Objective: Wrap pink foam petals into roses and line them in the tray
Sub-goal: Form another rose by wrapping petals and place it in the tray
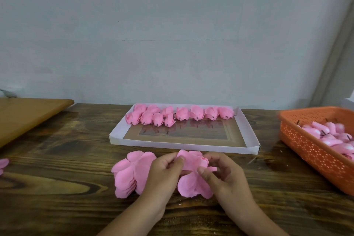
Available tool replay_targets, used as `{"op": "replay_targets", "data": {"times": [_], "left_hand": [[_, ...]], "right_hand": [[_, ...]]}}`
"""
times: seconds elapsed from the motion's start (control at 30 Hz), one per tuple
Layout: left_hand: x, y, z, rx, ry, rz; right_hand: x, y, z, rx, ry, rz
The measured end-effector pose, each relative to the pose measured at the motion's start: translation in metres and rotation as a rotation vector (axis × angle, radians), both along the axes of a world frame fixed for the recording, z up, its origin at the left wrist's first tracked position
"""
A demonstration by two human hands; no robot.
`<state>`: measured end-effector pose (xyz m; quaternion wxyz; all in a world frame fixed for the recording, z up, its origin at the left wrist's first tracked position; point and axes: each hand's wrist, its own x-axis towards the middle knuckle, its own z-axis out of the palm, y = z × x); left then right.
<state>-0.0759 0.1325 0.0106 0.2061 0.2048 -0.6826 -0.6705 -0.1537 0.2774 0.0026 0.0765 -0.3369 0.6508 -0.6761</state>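
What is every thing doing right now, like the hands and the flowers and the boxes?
left hand: pinching the half-wrapped rose
right hand: pinching the same rose
half-wrapped rose: unfinished, outer petals loose
petal stack: lying flat beside the left hand
white tray: partly filled, roses along the far side
orange basket: holding pink buds

The frame's right edge is cutting off the orange basket. The left edge is cropping a pink petal. The left hand is hiding part of the petal stack.
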Motion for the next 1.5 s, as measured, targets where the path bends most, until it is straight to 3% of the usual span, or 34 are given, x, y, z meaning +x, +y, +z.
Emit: {"op": "replay_targets", "data": {"times": [0.27,0.57,0.9,1.27,1.5], "left_hand": [[0.0001,0.0043,0.0035,-0.086,0.017,-0.040],[0.0001,0.0025,0.0021,0.006,-0.001,0.007],[-0.0007,-0.0012,0.0024,0.126,-0.010,0.066],[0.0007,-0.0003,0.0014,0.101,0.052,-0.001],[0.0009,-0.0020,0.0013,0.109,0.058,0.076]], "right_hand": [[-0.0004,0.0000,-0.0016,0.044,0.038,0.042],[0.0002,-0.0001,-0.0015,0.056,0.022,-0.007],[0.0026,-0.0006,0.0001,0.084,0.074,0.103],[-0.0004,-0.0008,-0.0033,0.122,0.055,0.000],[0.0018,-0.0004,-0.0030,0.094,0.058,0.095]]}}
